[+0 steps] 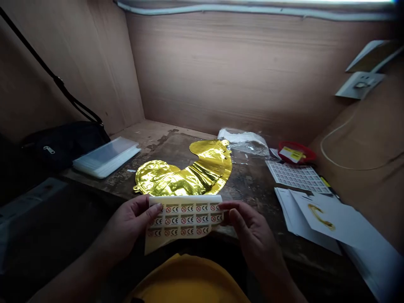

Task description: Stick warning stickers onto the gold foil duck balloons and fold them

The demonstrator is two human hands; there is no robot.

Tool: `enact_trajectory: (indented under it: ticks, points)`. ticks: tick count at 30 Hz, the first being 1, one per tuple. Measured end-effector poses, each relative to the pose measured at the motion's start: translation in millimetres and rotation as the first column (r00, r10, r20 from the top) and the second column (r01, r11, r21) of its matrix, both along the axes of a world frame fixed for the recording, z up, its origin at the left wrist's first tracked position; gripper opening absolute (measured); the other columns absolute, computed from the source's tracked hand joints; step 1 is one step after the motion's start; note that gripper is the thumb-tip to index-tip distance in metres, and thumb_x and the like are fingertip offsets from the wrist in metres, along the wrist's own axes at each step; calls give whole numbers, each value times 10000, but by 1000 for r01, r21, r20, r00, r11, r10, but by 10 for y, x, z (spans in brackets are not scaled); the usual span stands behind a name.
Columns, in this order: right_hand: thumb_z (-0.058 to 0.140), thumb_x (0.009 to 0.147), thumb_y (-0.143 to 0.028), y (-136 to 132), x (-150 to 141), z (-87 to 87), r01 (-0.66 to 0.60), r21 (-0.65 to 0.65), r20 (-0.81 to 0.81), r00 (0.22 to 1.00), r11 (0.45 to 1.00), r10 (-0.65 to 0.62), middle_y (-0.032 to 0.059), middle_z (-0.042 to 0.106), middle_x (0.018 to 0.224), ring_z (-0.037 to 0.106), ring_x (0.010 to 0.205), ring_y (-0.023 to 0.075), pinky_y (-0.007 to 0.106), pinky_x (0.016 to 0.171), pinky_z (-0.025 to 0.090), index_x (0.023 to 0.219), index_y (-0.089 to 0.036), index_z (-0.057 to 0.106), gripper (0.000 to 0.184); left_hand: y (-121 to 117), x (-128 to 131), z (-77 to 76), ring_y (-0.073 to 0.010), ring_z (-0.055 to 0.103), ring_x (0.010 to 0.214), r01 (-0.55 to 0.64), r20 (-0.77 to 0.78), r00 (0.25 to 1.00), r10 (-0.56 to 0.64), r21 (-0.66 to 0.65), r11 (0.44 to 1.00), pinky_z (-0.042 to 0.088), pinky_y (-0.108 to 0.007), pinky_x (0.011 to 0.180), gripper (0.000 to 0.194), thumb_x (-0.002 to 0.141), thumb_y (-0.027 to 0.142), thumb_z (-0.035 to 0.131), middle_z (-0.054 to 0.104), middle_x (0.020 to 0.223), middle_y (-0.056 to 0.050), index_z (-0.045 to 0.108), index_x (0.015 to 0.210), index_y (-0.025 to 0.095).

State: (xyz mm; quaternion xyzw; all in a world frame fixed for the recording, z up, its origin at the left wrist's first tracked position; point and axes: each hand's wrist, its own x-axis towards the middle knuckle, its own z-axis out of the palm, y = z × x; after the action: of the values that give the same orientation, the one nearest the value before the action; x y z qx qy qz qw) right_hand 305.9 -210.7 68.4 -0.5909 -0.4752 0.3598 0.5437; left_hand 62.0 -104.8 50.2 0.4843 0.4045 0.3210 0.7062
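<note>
A sheet of stickers (187, 219) printed with rows of CE marks and red warning circles is held up in front of me. My left hand (131, 225) pinches its left side, thumb on the front. At the right edge, my right hand (248, 231) has thumb and fingers closed on the sheet, near the upper corner. Just beyond the sheet, flat gold foil balloons (189, 179) lie on the dark worktable (249, 185), curved and shiny, their near edge partly hidden by the sheet.
Left are a stack of clear plastic sleeves (107, 156) and a dark bag (66, 143). A clear plastic bag (244, 143), a red basket (298, 152), another sticker sheet (298, 176) and white cards (328, 216) lie right. Something yellow (189, 280) sits below my hands.
</note>
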Motion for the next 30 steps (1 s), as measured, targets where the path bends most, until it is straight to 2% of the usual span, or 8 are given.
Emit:
enact_trajectory:
  ticks: [5,11,13,15,17,20,24,30]
  points:
    - [789,740,-413,-192,90,-16,165,-1,-222,962,986,-161,-33,614,763,610,703,135,227,604,531,948,-225,566,358,-285,260,-83,-190,692,758,2,21,1000,-3,49,999,583,-294,717,278,795,420,750,751,853,-44,711,926,178]
    - [800,723,-360,-324,169,39,120,-31,-325,938,992,-124,-77,570,661,613,623,132,250,560,549,1156,-235,553,513,-462,336,67,-231,694,790,49,-129,991,-33,126,991,582,-316,716,430,780,560,702,737,850,-72,673,910,151]
    - [791,738,-337,-302,107,48,96,18,-331,940,995,-84,-62,615,660,631,637,131,254,605,557,1220,-231,565,543,-452,282,83,-240,686,831,-24,-179,981,70,245,969,581,-328,728,457,789,576,679,711,898,-70,631,979,164]
    - [790,740,-339,-244,5,37,79,30,-354,933,996,-63,-22,681,721,656,664,144,268,623,567,1205,-226,609,512,-424,188,72,-235,664,887,-164,-226,930,291,452,877,575,-323,744,523,753,558,720,667,982,-52,575,1107,203]
    - [796,735,-353,-153,-131,4,79,23,-375,925,997,-65,-2,706,747,663,651,150,284,622,575,1145,-224,666,449,-384,61,44,-231,652,900,-196,-257,883,394,560,805,574,-326,752,644,707,520,770,639,984,-27,513,1230,246]
    - [807,725,-352,34,-395,-64,93,20,-369,926,995,-79,-12,699,715,656,623,143,285,616,577,1096,-243,714,398,-286,-188,-20,-204,651,790,-201,-260,893,367,499,843,583,-318,685,717,720,505,760,618,893,8,447,1325,281]
    - [788,760,-321,326,-831,-136,113,15,-282,954,993,-105,-38,648,667,611,580,111,238,571,553,1121,-293,723,368,-69,-623,-109,-135,593,730,-400,-144,831,538,518,756,575,-238,631,695,719,474,770,556,959,24,464,1325,329]
    - [775,785,-307,709,-1422,-217,68,-28,-249,966,997,-73,-19,686,739,641,620,113,215,581,561,1125,-306,720,345,154,-1160,-181,-201,692,931,-305,-106,937,333,215,928,604,-306,811,726,818,421,716,684,928,19,349,1438,335]
